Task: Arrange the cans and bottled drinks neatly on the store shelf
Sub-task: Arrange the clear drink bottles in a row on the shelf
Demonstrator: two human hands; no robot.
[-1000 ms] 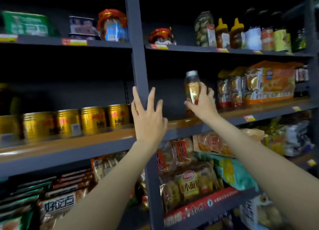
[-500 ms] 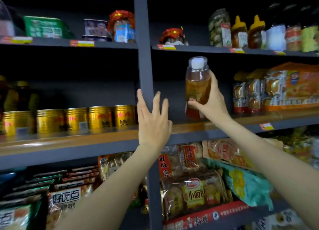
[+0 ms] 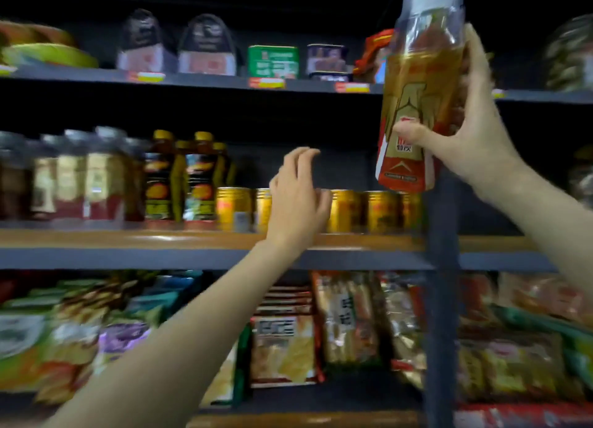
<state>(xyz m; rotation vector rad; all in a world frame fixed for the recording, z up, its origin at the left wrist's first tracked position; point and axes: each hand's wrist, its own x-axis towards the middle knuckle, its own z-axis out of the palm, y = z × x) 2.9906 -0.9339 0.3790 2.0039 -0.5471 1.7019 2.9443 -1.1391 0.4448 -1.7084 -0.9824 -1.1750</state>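
Note:
My right hand (image 3: 475,138) grips a clear bottle of golden drink (image 3: 417,100) with a red and gold label, lifted high in front of the dark shelf upright (image 3: 441,267). My left hand (image 3: 296,199) hovers with loosely curled fingers, holding nothing, in front of a row of gold cans (image 3: 362,211) on the middle shelf (image 3: 160,239). Left of the cans stand dark bottles with yellow caps (image 3: 179,177), and further left several pale-capped bottles (image 3: 80,177), blurred.
The top shelf (image 3: 224,80) carries tins and boxed goods. Snack bags and packets (image 3: 288,341) crowd the shelf below. A gap shows behind my left hand, between the yellow-capped bottles and the upright, above the cans.
My right hand lifted the bottle off the right bay's shelf and carried it up and leftward. My left hand left the upright and now hovers before the cans. The view swung left.

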